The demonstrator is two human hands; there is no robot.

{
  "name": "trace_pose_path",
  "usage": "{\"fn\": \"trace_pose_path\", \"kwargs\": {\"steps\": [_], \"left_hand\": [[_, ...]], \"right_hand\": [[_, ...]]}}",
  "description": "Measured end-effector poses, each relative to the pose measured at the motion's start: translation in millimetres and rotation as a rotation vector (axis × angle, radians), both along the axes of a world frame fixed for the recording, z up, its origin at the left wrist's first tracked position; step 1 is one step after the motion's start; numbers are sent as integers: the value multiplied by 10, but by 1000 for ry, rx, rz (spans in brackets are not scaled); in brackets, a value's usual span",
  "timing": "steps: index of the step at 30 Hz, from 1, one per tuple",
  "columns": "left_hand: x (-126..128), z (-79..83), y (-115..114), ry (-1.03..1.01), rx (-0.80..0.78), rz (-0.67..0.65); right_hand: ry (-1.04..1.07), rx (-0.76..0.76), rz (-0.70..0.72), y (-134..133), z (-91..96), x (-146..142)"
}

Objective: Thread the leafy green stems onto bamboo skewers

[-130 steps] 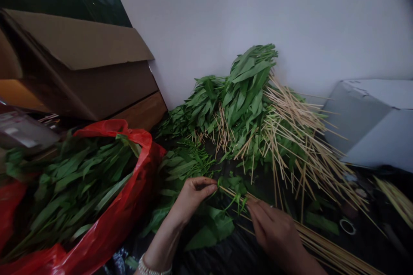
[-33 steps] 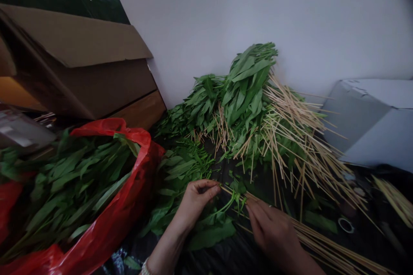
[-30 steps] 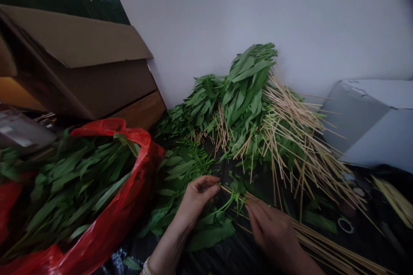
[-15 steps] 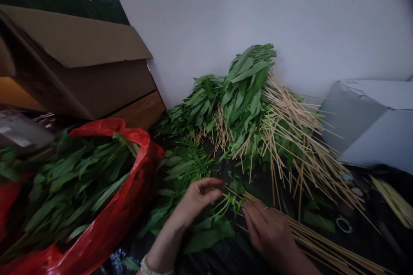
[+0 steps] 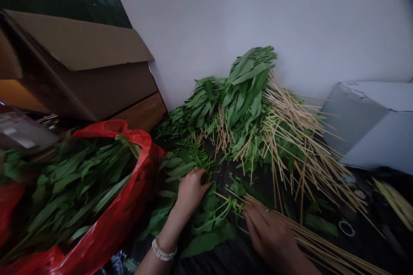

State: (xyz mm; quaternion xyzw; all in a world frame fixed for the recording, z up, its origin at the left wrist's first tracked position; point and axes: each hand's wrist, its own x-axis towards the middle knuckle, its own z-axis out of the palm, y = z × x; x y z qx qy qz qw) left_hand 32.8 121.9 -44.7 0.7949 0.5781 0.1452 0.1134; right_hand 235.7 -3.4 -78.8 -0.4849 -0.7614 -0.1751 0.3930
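Note:
My left hand (image 5: 191, 192), with a white beaded bracelet (image 5: 164, 251) at the wrist, reaches over a pile of loose green leaves (image 5: 180, 165) by their cut stems. Its thumb stands apart from the curled fingers, and I see nothing held between them. My right hand (image 5: 272, 227), wearing a ring, is closed on a thin bamboo skewer (image 5: 222, 196) that points to the left. Leaf stems (image 5: 230, 207) are threaded on the skewer just ahead of the fingers, their leaves (image 5: 209, 238) hanging below. Under that hand lies a bundle of bare skewers (image 5: 325, 245).
Skewered leaf bunches (image 5: 248, 77) are heaped against the wall, their sticks (image 5: 309, 146) jutting right. At left are a red plastic bag (image 5: 142, 180) of leaves and a cardboard box (image 5: 97, 88). A white box (image 5: 374, 124) and a tape roll (image 5: 346, 228) are at right.
My left hand has moved from the stems on the skewer, back and left to the loose leaf pile. The right hand keeps its place with the skewer.

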Motion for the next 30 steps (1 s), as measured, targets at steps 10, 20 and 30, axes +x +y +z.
{"fn": "trace_pose_path", "kwargs": {"steps": [10,20,30], "left_hand": [[-41,-52,20,66,-56,-7],[-41,-63,-27,65,-9,-8],[-137,-52,20,-227,63,-60]], "right_hand": [[5,-28,-3,4,-11,10],[8,-34,-5,2,-15,17],[23,-28,-14,-3,0,15]]}}
